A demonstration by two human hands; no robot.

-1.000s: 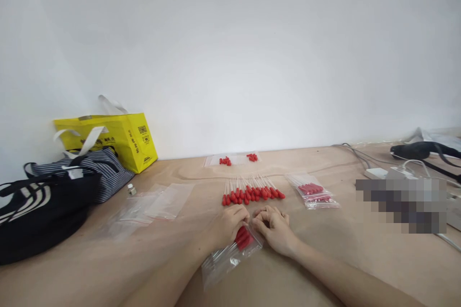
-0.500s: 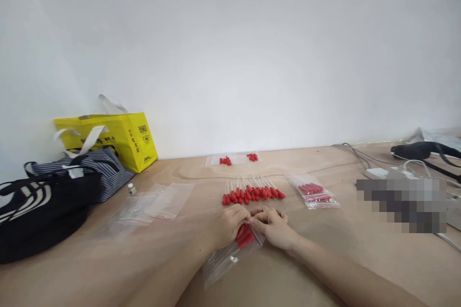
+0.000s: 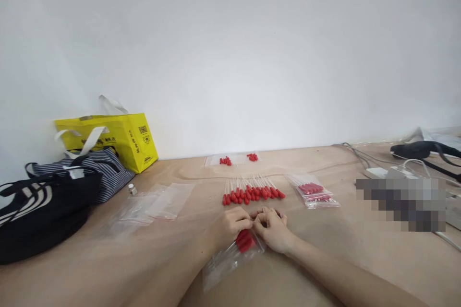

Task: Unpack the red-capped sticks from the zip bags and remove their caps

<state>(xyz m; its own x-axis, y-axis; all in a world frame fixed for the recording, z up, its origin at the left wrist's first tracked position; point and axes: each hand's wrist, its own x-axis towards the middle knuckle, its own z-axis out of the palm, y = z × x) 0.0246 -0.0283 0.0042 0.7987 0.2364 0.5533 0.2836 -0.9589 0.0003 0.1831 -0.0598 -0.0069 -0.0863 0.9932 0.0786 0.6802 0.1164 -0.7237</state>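
Note:
My left hand [image 3: 234,223] and my right hand [image 3: 272,228] meet at the top edge of a clear zip bag [image 3: 221,268], both with fingers pinched on it. Inside the bag lie several white sticks with red tips [image 3: 245,241], the tips toward my fingers. Just beyond my hands a row of loose red-tipped sticks [image 3: 252,193] lies on the table, red ends toward me. To the right are filled zip bags [image 3: 312,192] holding more red-tipped sticks, partly overlapping. Flat clear zip bags [image 3: 169,201] lie in an overlapping pile on the left.
Near the wall is another clear bag [image 3: 237,159] with red-tipped pieces. A small bottle [image 3: 132,189], a black bag [image 3: 46,220], a striped bag [image 3: 111,172] and a yellow tote [image 3: 139,141] stand left. A power strip [image 3: 399,172] and cables [image 3: 355,153] lie right.
My fingers have shifted slightly along the bag's top edge, the right hand a little to the right. The red tips in the bag show more clearly below my left hand.

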